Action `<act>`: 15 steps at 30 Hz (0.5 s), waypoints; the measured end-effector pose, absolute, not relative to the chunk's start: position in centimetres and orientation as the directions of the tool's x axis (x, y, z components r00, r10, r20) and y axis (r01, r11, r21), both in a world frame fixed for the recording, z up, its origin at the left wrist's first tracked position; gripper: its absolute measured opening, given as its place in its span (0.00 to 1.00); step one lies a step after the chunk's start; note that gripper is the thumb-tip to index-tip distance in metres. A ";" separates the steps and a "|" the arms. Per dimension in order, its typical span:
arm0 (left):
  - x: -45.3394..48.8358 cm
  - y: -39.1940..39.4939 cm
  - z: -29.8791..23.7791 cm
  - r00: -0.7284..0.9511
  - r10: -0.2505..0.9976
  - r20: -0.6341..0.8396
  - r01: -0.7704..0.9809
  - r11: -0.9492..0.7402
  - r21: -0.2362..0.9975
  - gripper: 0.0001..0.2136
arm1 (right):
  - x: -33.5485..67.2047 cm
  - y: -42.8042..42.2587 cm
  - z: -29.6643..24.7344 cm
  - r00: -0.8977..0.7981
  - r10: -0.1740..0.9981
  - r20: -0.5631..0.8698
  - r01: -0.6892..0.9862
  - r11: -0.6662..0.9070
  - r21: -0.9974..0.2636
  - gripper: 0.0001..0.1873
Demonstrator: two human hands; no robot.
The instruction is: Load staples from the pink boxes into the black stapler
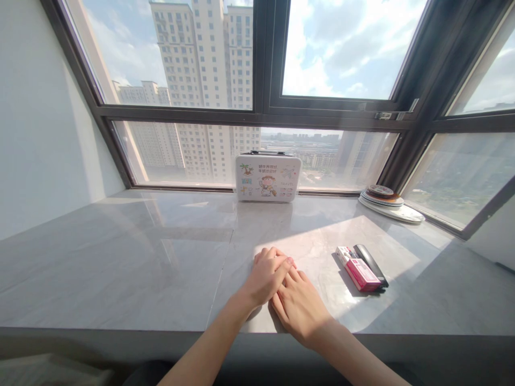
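Note:
My left hand (263,276) lies across the fingers of my right hand (301,303), its own fingers folded over them. Both hands rest together near the front edge of the marble-look sill (169,279). The right fingers are held close together and partly hidden under the left hand; I see no object in either hand. To the right of my hands is a red and white small box (362,274), with a black stapler (370,264) lying along its far side.
A white carry case (267,187) with cartoon prints and a black handle stands upright against the window. At the back right corner sits a stack of round plates or discs (392,206). A dark window frame (261,115) borders the sill, with a white wall (48,123) at left.

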State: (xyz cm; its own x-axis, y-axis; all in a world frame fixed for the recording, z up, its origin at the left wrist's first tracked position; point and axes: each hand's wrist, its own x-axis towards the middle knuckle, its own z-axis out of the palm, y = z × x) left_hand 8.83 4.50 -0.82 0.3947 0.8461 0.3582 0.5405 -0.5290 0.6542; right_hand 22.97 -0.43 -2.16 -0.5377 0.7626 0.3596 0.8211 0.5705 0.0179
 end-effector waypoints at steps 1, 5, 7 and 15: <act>8.8 4.5 -0.8 0.393 0.846 0.360 0.539 -0.530 0.655 0.24 | 23.0 -0.4 -2.1 -0.540 0.762 0.358 0.820 0.572 0.018 0.23; 8.9 4.7 -0.9 0.402 0.846 0.350 0.536 -0.527 0.659 0.25 | 23.0 -0.4 -2.1 -0.545 0.757 0.361 0.817 0.576 0.025 0.24; 8.9 4.8 -1.0 0.411 0.849 0.332 0.534 -0.520 0.667 0.26 | 23.0 -0.5 -2.0 -0.539 0.765 0.353 0.822 0.569 0.024 0.23; 9.0 5.0 -1.2 0.432 0.845 0.314 0.541 -0.522 0.660 0.25 | 23.0 -0.7 -1.8 -0.545 0.768 0.335 0.823 0.566 0.041 0.22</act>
